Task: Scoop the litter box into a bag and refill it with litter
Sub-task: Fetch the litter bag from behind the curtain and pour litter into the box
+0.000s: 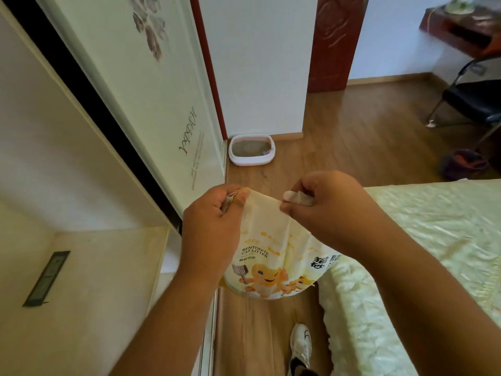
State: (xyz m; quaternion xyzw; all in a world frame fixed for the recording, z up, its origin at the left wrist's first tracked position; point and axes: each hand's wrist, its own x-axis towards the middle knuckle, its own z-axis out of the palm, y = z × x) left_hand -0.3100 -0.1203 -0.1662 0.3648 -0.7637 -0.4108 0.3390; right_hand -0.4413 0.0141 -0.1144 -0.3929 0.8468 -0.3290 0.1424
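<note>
A cream and yellow bag of bentonite cat litter (273, 256) hangs in front of me, held up by its top edge. My left hand (214, 226) pinches the top left corner and my right hand (325, 210) pinches the top right corner, the top edge stretched between them. Farther ahead on the wood floor, a white and pink litter box (252, 149) with grey litter inside sits against the white wall, well beyond both hands.
A sliding wardrobe door (151, 104) stands along the left, with an open wardrobe shelf (89, 280) below it. A bed with a pale quilt (423, 253) fills the right. A black chair (471, 101) and a purple bucket (463, 164) stand far right. My white shoe (301, 346) is on the floor.
</note>
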